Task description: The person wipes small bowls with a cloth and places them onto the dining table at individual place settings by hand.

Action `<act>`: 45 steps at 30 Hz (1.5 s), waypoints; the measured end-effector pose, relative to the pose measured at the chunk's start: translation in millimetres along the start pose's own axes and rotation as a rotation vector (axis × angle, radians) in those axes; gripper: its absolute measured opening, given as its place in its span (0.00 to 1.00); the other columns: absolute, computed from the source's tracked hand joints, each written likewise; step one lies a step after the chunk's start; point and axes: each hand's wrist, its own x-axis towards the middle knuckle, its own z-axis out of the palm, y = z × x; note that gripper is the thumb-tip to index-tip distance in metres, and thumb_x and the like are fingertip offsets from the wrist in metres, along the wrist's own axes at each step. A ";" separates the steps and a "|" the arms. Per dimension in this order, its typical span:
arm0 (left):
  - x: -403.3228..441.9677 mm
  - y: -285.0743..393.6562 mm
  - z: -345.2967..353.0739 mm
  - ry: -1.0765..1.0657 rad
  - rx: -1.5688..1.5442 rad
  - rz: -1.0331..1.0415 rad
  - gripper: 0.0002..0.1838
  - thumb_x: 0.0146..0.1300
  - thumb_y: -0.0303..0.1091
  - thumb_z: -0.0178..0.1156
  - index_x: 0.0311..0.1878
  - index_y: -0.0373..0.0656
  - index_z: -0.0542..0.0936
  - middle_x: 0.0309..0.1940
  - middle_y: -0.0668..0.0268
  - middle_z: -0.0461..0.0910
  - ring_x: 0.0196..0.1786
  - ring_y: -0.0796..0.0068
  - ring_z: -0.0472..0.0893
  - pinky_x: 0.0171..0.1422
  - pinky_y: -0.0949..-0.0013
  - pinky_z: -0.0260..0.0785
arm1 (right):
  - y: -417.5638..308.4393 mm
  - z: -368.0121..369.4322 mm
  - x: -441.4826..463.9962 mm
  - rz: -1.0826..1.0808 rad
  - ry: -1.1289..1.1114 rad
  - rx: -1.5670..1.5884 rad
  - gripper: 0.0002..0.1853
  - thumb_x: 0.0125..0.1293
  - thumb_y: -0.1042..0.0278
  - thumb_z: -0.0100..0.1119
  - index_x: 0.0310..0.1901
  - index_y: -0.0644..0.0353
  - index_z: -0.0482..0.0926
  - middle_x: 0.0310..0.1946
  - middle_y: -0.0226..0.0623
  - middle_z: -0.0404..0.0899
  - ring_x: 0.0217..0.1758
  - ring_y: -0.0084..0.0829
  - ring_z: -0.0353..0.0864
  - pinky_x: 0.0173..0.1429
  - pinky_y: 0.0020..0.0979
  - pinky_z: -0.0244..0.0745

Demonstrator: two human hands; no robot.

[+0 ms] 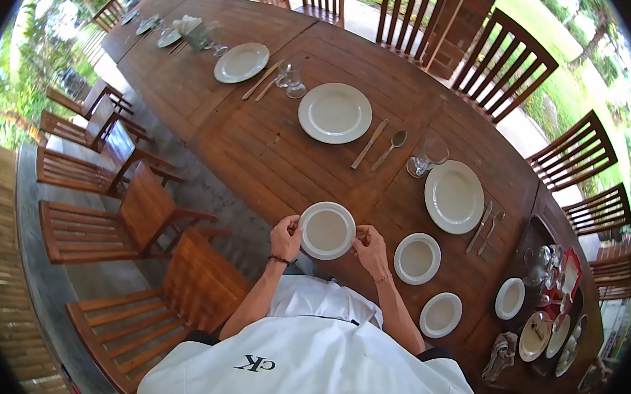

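Observation:
A small white plate (328, 230) is held level at the table's near edge, in front of my body. My left hand (286, 238) pinches its left rim, with a dark beaded bracelet on that wrist. On the opposite side my right hand (370, 250) grips the rim between thumb and fingers. Just right of that hand, another small white plate (417, 259) lies on the wooden table (259, 164). A third small plate (441, 315) rests nearer to me.
Large plates (335, 113) with knives, spoons (391, 148) and glasses (428, 158) line the far side. At right are a small plate (510, 298), a tray (543, 228) of glasses and dishes, and a crumpled cloth (500, 357). Wooden chairs (139, 315) stand along both sides.

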 end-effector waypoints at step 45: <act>286.8 -23.7 -70.3 -0.373 0.330 0.359 0.20 0.55 0.30 0.61 0.54 0.40 0.78 0.40 0.55 0.76 0.43 0.53 0.79 0.48 0.55 0.73 | -51.5 182.4 132.5 0.146 0.500 -0.148 0.21 0.59 0.69 0.63 0.54 0.63 0.75 0.27 0.37 0.82 0.30 0.27 0.82 0.38 0.31 0.77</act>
